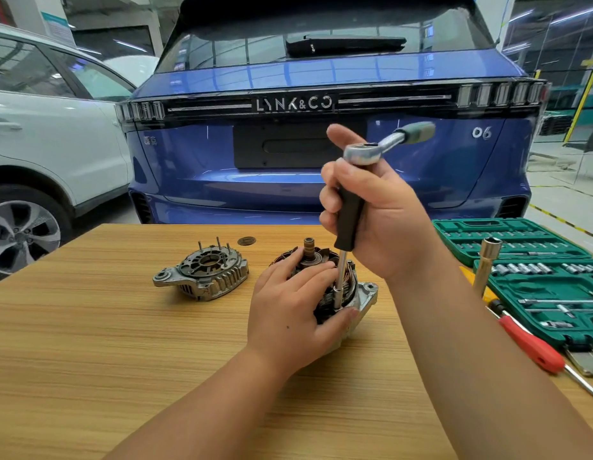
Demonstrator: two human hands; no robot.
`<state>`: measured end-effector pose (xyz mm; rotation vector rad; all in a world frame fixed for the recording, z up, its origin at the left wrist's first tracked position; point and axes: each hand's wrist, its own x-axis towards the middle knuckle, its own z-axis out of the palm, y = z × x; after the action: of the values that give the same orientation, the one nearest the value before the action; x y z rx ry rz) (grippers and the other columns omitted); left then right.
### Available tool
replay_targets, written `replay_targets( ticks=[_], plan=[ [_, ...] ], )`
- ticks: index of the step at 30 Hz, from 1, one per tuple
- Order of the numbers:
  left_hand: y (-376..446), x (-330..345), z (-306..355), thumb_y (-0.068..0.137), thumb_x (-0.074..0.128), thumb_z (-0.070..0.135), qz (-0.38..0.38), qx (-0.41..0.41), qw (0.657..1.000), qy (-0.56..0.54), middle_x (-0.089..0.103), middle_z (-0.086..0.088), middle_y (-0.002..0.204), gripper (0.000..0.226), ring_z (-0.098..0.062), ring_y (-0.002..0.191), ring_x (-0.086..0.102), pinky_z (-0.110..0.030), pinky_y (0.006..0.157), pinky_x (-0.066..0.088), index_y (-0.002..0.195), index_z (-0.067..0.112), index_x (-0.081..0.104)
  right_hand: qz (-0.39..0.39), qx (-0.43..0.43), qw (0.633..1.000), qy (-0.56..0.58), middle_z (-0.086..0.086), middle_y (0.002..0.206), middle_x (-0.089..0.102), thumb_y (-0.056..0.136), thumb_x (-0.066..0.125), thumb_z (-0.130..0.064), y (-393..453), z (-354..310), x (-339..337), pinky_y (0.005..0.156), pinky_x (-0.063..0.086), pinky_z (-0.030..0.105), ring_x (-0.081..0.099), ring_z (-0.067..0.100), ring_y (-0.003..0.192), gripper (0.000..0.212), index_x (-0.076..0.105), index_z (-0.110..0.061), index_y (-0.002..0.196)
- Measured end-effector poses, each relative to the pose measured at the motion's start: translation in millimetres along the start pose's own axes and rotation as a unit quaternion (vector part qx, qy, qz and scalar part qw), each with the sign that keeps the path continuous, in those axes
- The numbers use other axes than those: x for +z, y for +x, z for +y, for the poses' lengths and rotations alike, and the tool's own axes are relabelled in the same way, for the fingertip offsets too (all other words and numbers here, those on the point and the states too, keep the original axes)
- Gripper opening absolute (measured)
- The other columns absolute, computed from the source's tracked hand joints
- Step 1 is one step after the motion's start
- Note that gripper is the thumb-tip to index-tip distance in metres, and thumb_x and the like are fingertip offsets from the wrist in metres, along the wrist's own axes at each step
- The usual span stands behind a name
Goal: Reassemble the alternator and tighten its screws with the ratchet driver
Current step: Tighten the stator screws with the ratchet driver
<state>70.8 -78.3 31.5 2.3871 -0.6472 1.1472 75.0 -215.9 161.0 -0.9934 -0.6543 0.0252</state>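
Observation:
The alternator body (361, 295), with copper windings and its rotor shaft pointing up, sits on the wooden table (122, 343). My left hand (288, 310) grips it from the near side, fingers over the windings. My right hand (381, 214) holds the black handle of an upright driver (348, 220), whose steel shaft and socket reach down to the housing rim. A ratchet head (364, 152) sits on top of the handle, its grip pointing right and away. The separate rear cover (202, 273), with studs sticking up, lies to the left.
An open green socket set case (534, 260) lies at the right table edge, with a tall deep socket (486, 263) standing before it and a red-handled screwdriver (530, 343) beside it. A small round disc (246, 241) lies near the far edge. A blue car stands behind the table.

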Motion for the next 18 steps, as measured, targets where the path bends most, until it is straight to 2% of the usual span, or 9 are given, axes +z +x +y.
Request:
replay_targets(
  ticks=[4, 8, 10, 12, 13, 14, 16, 18],
  plan=[
    [-0.4, 1.1, 0.3, 0.084, 0.058, 0.063, -0.01, 0.0, 1.0, 0.004, 0.07, 0.013, 0.125, 0.053, -0.028, 0.138, 0.049, -0.048, 0.107, 0.04, 0.12, 0.027, 0.074, -0.005, -0.11, 0.99, -0.086, 0.003, 0.082, 0.056, 0.098, 0.056, -0.005, -0.8, 11.2, 2.8, 0.056, 0.046, 0.028, 0.05, 0.017, 0.062, 0.039, 0.056, -0.028, 0.129],
    [-0.1, 0.4, 0.7, 0.083, 0.059, 0.062, -0.003, -0.001, 1.0, 0.006, 0.07, 0.013, 0.125, 0.052, -0.029, 0.137, 0.051, -0.048, 0.106, 0.041, 0.119, 0.027, 0.074, -0.032, -0.093, 0.994, -0.049, 0.004, 0.082, 0.053, 0.092, 0.054, -0.007, -0.4, 9.8, 3.9, 0.053, 0.04, 0.029, 0.047, 0.017, 0.061, 0.041, 0.056, -0.027, 0.127],
    [-0.4, 0.4, 0.6, 0.082, 0.059, 0.062, 0.004, 0.002, 1.0, 0.003, 0.07, 0.013, 0.124, 0.052, -0.029, 0.137, 0.051, -0.047, 0.105, 0.041, 0.118, 0.027, 0.074, -0.056, -0.062, 0.996, -0.007, 0.007, 0.081, 0.056, 0.083, 0.062, -0.018, 0.0, 6.8, 4.8, 0.055, 0.034, 0.032, 0.047, 0.02, 0.06, 0.044, 0.057, -0.025, 0.126],
    [-0.2, 0.4, 0.8, 0.083, 0.059, 0.062, 0.002, 0.003, 1.0, 0.002, 0.07, 0.013, 0.124, 0.053, -0.028, 0.137, 0.051, -0.048, 0.106, 0.042, 0.119, 0.027, 0.074, -0.058, -0.038, 0.997, 0.021, 0.008, 0.08, 0.058, 0.073, 0.077, -0.039, -0.4, 3.6, 4.5, 0.057, 0.032, 0.032, 0.047, 0.021, 0.06, 0.056, 0.06, -0.024, 0.124],
    [0.0, 0.4, 0.9, 0.083, 0.058, 0.062, 0.0, 0.003, 1.0, 0.003, 0.07, 0.013, 0.124, 0.053, -0.028, 0.137, 0.051, -0.049, 0.106, 0.042, 0.119, 0.027, 0.074, -0.055, -0.035, 0.997, 0.031, 0.008, 0.079, 0.058, 0.078, 0.073, -0.046, -1.4, 2.8, 3.8, 0.058, 0.031, 0.033, 0.046, 0.02, 0.06, 0.053, 0.059, -0.024, 0.125],
    [0.1, 0.5, 0.7, 0.083, 0.058, 0.062, 0.0, 0.003, 1.0, 0.002, 0.07, 0.013, 0.124, 0.052, -0.028, 0.137, 0.051, -0.049, 0.106, 0.042, 0.119, 0.026, 0.074, -0.05, -0.031, 0.998, 0.036, 0.007, 0.079, 0.057, 0.088, 0.059, -0.048, -2.6, 1.7, 3.7, 0.058, 0.03, 0.033, 0.046, 0.019, 0.06, 0.047, 0.057, -0.022, 0.126],
    [0.2, 0.6, 0.4, 0.083, 0.059, 0.062, 0.001, 0.003, 1.0, 0.001, 0.07, 0.012, 0.124, 0.052, -0.028, 0.137, 0.051, -0.05, 0.106, 0.043, 0.118, 0.027, 0.074, -0.039, -0.016, 0.999, 0.023, 0.005, 0.079, 0.055, 0.091, 0.036, -0.047, -3.4, -0.5, 4.7, 0.057, 0.03, 0.032, 0.045, 0.017, 0.06, 0.047, 0.052, -0.021, 0.127],
    [0.0, 0.7, 0.2, 0.083, 0.059, 0.062, 0.005, 0.005, 1.0, 0.0, 0.07, 0.013, 0.124, 0.052, -0.029, 0.136, 0.052, -0.05, 0.105, 0.043, 0.119, 0.027, 0.074, -0.037, -0.002, 0.999, 0.004, 0.004, 0.079, 0.054, 0.089, 0.041, -0.047, -2.1, -0.9, 6.1, 0.057, 0.03, 0.032, 0.044, 0.016, 0.06, 0.045, 0.053, -0.022, 0.125]
  ],
)
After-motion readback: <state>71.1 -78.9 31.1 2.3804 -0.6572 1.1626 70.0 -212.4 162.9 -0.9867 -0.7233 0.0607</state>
